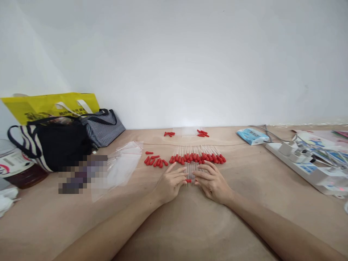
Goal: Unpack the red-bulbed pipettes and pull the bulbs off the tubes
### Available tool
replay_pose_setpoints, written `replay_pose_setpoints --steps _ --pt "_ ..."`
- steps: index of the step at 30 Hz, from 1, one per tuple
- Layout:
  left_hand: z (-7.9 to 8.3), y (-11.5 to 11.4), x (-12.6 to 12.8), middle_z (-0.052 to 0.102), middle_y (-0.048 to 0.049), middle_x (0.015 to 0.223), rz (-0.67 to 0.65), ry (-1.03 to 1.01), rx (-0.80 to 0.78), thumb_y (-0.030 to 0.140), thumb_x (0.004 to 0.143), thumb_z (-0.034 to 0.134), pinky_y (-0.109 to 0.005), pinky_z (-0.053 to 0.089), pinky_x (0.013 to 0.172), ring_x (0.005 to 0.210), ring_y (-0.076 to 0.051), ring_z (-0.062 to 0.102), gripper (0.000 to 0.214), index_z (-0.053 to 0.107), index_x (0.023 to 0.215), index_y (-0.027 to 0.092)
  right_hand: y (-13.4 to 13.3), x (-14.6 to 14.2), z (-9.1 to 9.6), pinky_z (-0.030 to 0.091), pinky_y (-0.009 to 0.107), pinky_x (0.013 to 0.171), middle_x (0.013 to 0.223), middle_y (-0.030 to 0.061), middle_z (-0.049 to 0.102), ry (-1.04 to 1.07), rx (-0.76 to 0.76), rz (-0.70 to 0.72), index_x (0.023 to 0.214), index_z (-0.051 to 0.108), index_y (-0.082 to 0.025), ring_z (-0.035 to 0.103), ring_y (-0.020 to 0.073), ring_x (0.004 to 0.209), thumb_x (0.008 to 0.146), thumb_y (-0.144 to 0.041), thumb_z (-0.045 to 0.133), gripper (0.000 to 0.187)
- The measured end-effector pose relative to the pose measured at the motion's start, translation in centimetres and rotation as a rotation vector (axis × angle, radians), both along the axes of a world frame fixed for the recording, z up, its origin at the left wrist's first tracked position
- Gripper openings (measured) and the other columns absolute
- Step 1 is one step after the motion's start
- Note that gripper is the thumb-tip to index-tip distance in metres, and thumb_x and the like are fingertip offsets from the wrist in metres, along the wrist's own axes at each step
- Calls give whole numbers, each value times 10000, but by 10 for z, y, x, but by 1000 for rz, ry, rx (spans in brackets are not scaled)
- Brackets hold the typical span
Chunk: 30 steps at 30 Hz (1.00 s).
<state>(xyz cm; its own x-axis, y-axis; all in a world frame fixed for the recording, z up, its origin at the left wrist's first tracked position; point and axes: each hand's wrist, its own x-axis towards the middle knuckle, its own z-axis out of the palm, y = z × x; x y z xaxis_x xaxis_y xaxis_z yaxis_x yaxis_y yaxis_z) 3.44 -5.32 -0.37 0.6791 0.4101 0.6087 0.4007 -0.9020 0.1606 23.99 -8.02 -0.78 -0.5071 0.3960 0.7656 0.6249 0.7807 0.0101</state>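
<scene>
Between my hands lies a row of clear glass dropper tubes (191, 168), side by side on the table. My left hand (172, 182) is closed at the left of the tubes, its fingertips pinching a red rubber bulb (188, 180). My right hand (213, 181) curls over the right side of the tubes, its fingers pressed on a glass tube, partly hidden. Just beyond my hands, several droppers with red bulbs (193, 157) lie in a row, tips pointing to the wall. Loose red bulbs (155, 160) are scattered to the left.
Clear plastic bags (123, 165) lie on the left, near a black bag (59, 141), a striped bag (104, 127) and a bottle of dark liquid (29, 174). More droppers (202, 133) lie by the wall. On the right are a blue tissue pack (252, 136) and a power strip (301, 165).
</scene>
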Motion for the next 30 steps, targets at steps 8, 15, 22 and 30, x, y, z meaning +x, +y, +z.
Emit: replay_pose_setpoints --steps 8,15,22,30 --pt "-3 1 -1 673 -66 944 -12 -18 28 134 830 447 -485 290 1006 1022 -201 566 156 600 816 157 0 2 -1 377 457 905 947 16 655 4 1 4 828 637 -192 509 202 953 805 -182 504 135" --pt "-3 4 -9 661 -59 915 65 -99 5 142 836 448 -428 400 926 1000 -198 563 152 599 842 159 2 15 -6 437 355 737 865 66 636 112 -100 -155 846 646 -191 539 185 834 830 -234 465 187" --pt "10 11 -17 513 -62 850 417 -276 -141 228 819 456 -270 501 648 749 -137 558 197 625 902 171 7 23 -7 438 269 613 760 60 584 218 -333 -288 998 574 -163 551 147 657 836 -220 369 268" --pt "26 45 -76 545 -3 724 816 -467 -382 284 677 574 -248 499 588 609 -123 563 270 551 914 156 7 27 -6 397 236 538 625 9 530 262 -387 -388 704 467 -193 505 134 574 689 -117 391 109"
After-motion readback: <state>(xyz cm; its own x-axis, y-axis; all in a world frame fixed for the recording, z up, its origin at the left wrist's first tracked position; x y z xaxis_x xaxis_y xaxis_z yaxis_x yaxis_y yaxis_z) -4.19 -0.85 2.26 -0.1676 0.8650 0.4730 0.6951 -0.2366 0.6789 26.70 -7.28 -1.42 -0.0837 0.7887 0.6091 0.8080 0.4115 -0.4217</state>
